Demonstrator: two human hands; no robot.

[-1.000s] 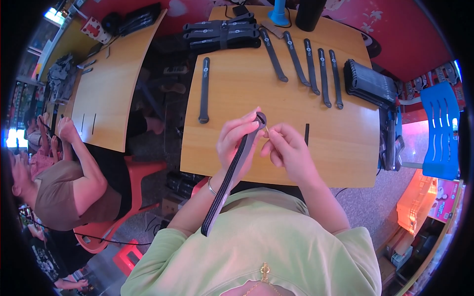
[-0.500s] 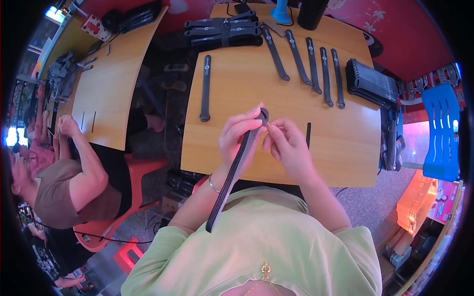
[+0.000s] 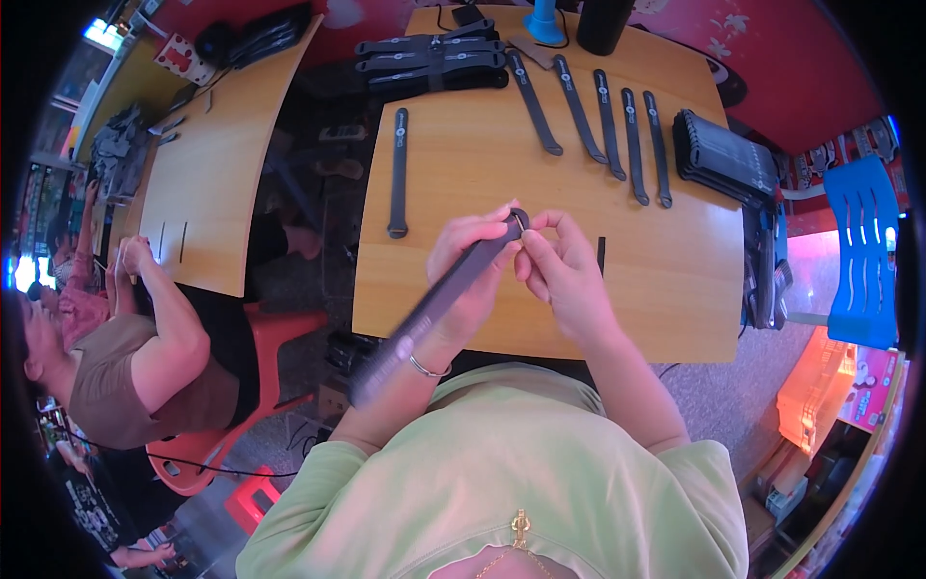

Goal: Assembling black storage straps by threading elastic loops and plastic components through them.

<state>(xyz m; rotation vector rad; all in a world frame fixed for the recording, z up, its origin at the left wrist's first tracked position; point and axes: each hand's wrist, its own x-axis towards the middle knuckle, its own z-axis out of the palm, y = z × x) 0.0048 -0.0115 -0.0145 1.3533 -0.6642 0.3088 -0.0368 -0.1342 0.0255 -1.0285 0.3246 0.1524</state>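
Note:
My left hand [image 3: 463, 253] is closed around a dark grey strap [image 3: 424, 314], close to its looped end. The strap's long free part slants down across my left forearm, its printed face blurred by motion. Thumb and fingertips of my right hand [image 3: 564, 275] pinch at the loop, where a thin pale edge shows; my fingers partly cover what lies there. Just right of my right hand, a narrow black strip [image 3: 601, 257] lies on the wooden table [image 3: 463, 164]. A single strap [image 3: 398, 174] rests at the left, and several more straps [image 3: 610, 125] lie side by side farther back.
A banded bundle of straps [image 3: 434, 66] sits at the back left, and a stack of dark straps [image 3: 723, 159] at the right edge. A black cylinder [image 3: 605, 24] and blue stand [image 3: 547, 24] are at the back. Another person [image 3: 154, 357] works at a neighbouring table [image 3: 217, 164].
The strap's free end has swung left and turned, so its printed face now shows instead of the ribbed side. Both hands stay together at the loop, with my right fingers slightly shifted.

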